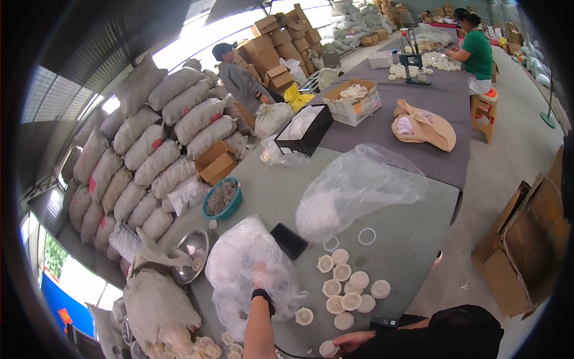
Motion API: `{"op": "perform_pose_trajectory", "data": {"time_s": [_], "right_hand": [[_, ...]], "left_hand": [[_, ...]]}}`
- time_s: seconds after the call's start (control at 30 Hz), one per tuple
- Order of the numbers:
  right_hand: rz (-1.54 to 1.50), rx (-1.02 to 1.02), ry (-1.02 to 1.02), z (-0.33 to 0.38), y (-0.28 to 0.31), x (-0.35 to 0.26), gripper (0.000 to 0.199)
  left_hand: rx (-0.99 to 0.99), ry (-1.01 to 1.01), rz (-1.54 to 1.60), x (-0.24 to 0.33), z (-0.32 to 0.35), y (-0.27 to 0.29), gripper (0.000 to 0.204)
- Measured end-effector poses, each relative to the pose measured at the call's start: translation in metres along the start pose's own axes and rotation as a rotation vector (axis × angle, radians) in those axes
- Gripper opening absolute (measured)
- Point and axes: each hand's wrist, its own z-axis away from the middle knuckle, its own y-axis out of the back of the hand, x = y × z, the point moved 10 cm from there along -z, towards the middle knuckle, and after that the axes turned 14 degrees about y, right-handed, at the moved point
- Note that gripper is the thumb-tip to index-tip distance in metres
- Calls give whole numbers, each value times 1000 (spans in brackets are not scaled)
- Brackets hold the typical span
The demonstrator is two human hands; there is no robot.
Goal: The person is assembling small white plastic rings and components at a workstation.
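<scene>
My left hand (260, 275), with a black band on its wrist, reaches into a bulging clear plastic bag (230, 251) on the green tabletop. The film covers its fingers, so their grip is hidden. Low in the view, near the table's front edge, my right hand (354, 341) has its fingers round the side of a white round plastic cap (328, 349). Several similar off-white caps (342, 272) lie in a loose cluster to the right of the bag. One single cap (304, 316) sits between bag and cluster. Beyond them rests a thin white ring (367, 236).
A black phone-like slab (288, 241) lies behind the bag; a large clear plastic sheet (359, 191) is further back. A metal bowl (192, 254) and teal basket (222, 200) stand left. Cardboard boxes (520, 245) are at right. Two people (478, 54) (239, 78) are further off.
</scene>
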Motion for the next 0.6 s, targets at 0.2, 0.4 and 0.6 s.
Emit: {"op": "perform_pose_trajectory", "data": {"time_s": [0.2, 0.4, 0.6], "right_hand": [[-94, -102, -8, 13, -33, -18, 31], [-141, -229, -29, 15, -30, -11, 30], [-49, -163, 5, 16, -23, -13, 30]], "left_hand": [[34, 154, 91, -32, 32, 34, 34], [-45, 365, 1112, 0, 134, 79, 30], [29, 481, 748, -2, 217, 96, 42]]}}
